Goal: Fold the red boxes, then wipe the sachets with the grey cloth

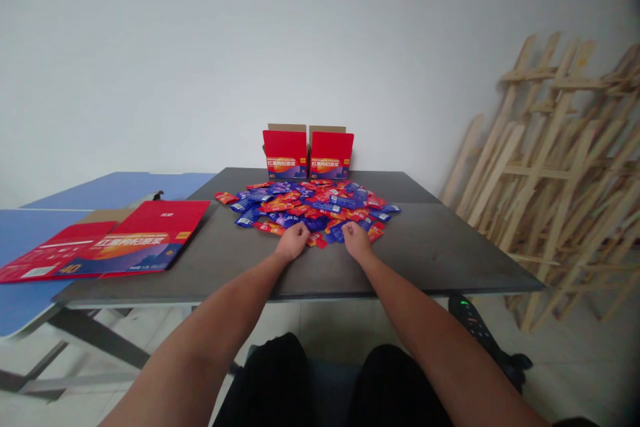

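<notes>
Left fingers (301, 230) and right fingers (347, 231) were both curled into fists at the near edge of the sachet heap (327, 203). I saw nothing held, though my palms were hidden. The heap lay mid-desk (425, 250), in front of two upright cartons (285, 147) (332, 148). Risk, as I judged it: loose, overlapping sachets could slide if pushed from below. A wide left sweep could catch the flattened cardboard (145, 240), which overhung the desk's left side.
</notes>
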### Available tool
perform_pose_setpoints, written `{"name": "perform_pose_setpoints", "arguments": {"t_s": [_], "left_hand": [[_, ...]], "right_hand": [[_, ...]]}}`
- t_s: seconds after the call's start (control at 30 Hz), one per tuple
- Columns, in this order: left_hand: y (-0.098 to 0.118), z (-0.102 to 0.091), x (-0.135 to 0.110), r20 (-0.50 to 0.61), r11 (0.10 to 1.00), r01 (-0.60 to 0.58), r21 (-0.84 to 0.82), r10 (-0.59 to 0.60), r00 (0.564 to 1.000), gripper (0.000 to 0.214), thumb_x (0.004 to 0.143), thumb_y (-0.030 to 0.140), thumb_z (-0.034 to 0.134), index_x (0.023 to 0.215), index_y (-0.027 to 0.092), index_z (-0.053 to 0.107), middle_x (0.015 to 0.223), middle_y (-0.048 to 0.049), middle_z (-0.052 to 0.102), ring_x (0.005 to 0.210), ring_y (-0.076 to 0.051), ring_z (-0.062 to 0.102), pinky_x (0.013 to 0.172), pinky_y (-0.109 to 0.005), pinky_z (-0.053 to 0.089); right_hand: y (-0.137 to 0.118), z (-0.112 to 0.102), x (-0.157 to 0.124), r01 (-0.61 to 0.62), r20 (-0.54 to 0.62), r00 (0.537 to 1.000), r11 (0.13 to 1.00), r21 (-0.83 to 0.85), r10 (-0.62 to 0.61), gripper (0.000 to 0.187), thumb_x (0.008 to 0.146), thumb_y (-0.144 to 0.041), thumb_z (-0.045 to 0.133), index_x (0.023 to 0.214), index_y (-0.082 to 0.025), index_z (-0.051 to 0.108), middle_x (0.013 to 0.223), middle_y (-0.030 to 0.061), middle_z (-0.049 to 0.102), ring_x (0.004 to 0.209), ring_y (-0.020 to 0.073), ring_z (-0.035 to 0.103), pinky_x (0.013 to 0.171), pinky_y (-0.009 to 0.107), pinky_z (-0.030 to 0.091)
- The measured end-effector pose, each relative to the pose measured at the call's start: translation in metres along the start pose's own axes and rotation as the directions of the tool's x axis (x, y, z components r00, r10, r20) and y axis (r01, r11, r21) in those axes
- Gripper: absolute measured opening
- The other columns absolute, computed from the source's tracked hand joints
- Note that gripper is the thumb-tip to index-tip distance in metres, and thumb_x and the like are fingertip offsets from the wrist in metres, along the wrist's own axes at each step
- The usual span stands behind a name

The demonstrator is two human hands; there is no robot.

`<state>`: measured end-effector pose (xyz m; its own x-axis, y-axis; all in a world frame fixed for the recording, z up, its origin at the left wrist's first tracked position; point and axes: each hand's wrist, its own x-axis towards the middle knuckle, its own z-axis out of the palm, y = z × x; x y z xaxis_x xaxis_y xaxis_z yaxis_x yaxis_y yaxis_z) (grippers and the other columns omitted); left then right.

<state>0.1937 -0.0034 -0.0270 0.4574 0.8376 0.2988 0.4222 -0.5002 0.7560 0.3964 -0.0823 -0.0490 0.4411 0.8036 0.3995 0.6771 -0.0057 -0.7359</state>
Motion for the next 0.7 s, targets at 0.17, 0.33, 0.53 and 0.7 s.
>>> {"name": "perform_pose_setpoints", "arguments": {"t_s": [0.17, 0.33, 0.53, 0.7], "left_hand": [[-0.004, -0.013, -0.008, -0.138, 0.998, 0.056, 0.003, -0.055, 0.989, 0.023, 0.086, 0.03, 0.036, 0.068, 0.019, 0.045, 0.066, 0.0013, 0.05, 0.067, -0.014, 0.047, 0.065, -0.025, 0.038], [-0.028, -0.075, -0.017, -0.196, 0.963, 0.168, 0.213, -0.126, 0.973, 0.026, 0.087, 0.039, 0.04, 0.076, 0.019, 0.053, 0.072, -0.0036, 0.06, 0.07, -0.018, 0.056, 0.066, -0.028, 0.041], [-0.084, -0.187, -0.027, -0.453, 0.585, 0.49, 0.646, -0.223, 0.863, 0.049, 0.069, 0.029, 0.066, 0.112, 0.007, 0.057, 0.133, -0.0312, 0.048, 0.126, -0.046, 0.041, 0.095, -0.057, 0.036], [-0.097, -0.237, -0.037, -0.547, 0.715, 0.584, 0.385, -0.333, 0.768, 0.067, 0.055, 0.032, 0.078, 0.109, 0.002, 0.051, 0.126, -0.0313, 0.051, 0.121, -0.055, 0.039, 0.081, -0.06, 0.042]], "right_hand": [[0.002, 0.002, 0.001, 0.022, 0.007, 1.0, 0.999, -0.03, -0.021, 0.02, 0.088, -0.031, 0.046, 0.075, -0.021, 0.059, 0.072, 0.0015, 0.065, 0.068, 0.016, 0.058, 0.063, 0.024, 0.04], [0.001, 0.002, 0.0, 0.056, 0.002, 0.998, 0.998, -0.039, -0.056, 0.021, 0.087, -0.029, 0.046, 0.072, -0.021, 0.058, 0.07, 0.0022, 0.064, 0.067, 0.0162, 0.057, 0.063, 0.025, 0.038], [0.0, 0.003, -0.003, 0.078, 0.022, 0.997, 0.996, -0.045, -0.078, 0.021, 0.087, -0.028, 0.046, 0.074, -0.02, 0.06, 0.068, 0.0015, 0.065, 0.064, 0.0159, 0.057, 0.059, 0.025, 0.037], [0.001, 0.004, -0.002, 0.105, 0.049, 0.994, 0.992, -0.071, -0.102, 0.02, 0.088, -0.027, 0.047, 0.076, -0.02, 0.061, 0.072, 0.0026, 0.066, 0.067, 0.0157, 0.059, 0.061, 0.024, 0.038]]}}
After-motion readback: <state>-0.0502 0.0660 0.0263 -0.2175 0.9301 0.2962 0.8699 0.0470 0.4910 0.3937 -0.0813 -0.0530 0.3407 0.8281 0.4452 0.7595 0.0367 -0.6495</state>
